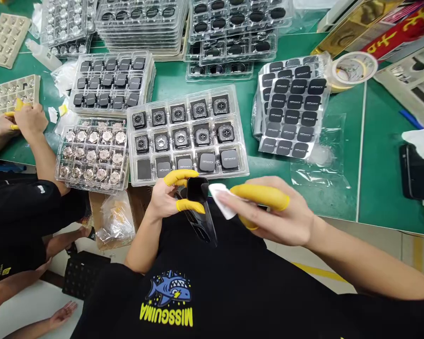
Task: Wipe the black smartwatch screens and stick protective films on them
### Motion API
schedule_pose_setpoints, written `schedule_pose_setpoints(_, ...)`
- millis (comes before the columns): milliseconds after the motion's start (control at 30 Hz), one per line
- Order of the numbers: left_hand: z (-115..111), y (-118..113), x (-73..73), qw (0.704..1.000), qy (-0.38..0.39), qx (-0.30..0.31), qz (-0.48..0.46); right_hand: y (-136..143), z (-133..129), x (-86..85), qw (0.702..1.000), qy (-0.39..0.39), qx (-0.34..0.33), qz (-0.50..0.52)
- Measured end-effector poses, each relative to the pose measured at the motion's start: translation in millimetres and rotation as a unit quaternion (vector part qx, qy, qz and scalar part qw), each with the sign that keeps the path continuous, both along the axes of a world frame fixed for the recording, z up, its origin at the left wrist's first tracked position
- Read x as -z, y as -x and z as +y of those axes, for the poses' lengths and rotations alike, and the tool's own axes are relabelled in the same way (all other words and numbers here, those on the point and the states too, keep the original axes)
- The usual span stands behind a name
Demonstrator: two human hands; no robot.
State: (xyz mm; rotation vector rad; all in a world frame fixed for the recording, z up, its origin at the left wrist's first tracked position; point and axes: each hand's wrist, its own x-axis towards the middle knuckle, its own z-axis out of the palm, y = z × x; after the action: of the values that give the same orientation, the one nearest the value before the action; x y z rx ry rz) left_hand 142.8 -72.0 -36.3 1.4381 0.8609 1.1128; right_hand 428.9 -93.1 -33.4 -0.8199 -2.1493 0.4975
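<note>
My left hand (173, 194), with yellow finger covers, pinches a dark square watch face (197, 189) by its edges. A dark film strip (205, 226) hangs just below the watch face. In my right hand (275, 212), also in yellow finger covers, a folded white cloth (223, 200) is pressed between the fingers, just right of the watch face. Beyond my hands lies a clear tray (240, 141) of square watch parts. Most show round sensor backs; several in its front row have grey square covers.
Left of the tray are stacked trays of grey squares (108, 81) and round watches (92, 155). Grey sticker sheets (289, 108), a tape roll (355, 69) and a phone (420, 172) lie right. At far left, another person's hands (30, 120) work over a beige tray (31, 84).
</note>
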Motion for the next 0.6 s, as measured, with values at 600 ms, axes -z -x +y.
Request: schedule_pose_setpoints(600, -1, 7, 3.5, 0.998, -0.010, 0.019, 0.061, 31, 48, -22.4, 0.964, -0.244, -0.047, -0.099)
